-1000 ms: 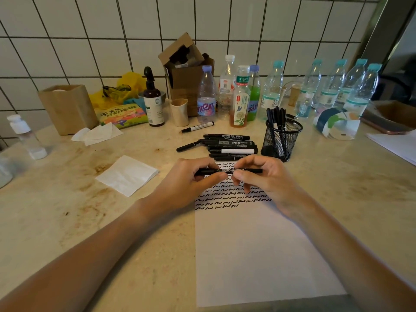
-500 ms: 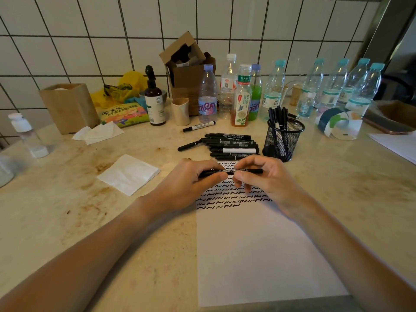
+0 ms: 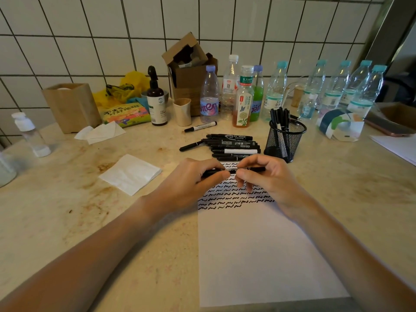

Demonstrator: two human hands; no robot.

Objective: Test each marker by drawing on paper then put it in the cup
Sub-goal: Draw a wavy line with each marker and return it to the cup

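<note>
A black marker (image 3: 234, 170) lies level between a person's two hands above the top of a white sheet of paper (image 3: 258, 248) on a stained counter (image 3: 67, 199). The left hand (image 3: 191, 183) grips one end, fingers curled round it; the right hand (image 3: 265, 179) pinches the other end between thumb and fingers. Rows of black squiggles (image 3: 234, 197) cross the paper beneath the hands. Beyond them sits a pile of black markers (image 3: 231, 146), and just beside it a black mesh cup (image 3: 284, 140) holding several upright markers. A folded napkin (image 3: 130, 173) lies left of the paper.
</note>
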